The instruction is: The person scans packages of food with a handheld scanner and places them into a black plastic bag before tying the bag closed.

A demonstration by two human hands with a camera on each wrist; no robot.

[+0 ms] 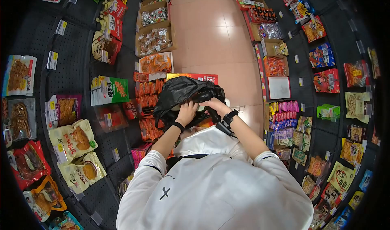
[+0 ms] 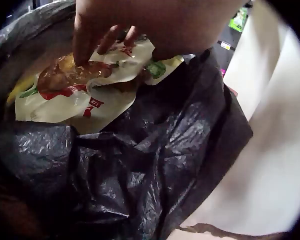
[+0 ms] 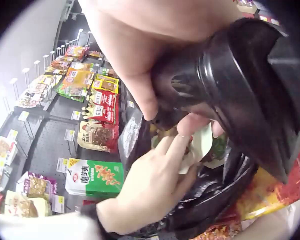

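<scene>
Black bag (image 1: 174, 90): placed at 12 o'clock from the torso; mouth opened.
Pale packets (image 2: 55, 107): contained in the bag, overlapped.
Left hand (image 1: 187, 113): placed at the bag's 6 o'clock; packets touched by fingertips; whether any is pinched cannot be told.
Right hand (image 1: 217, 105): placed near 3 o'clock; gathered bag plastic grasped.
Handling, judged: mouth best held wide; packets best eased by their edges, lest thin plastic be snagged.
</scene>
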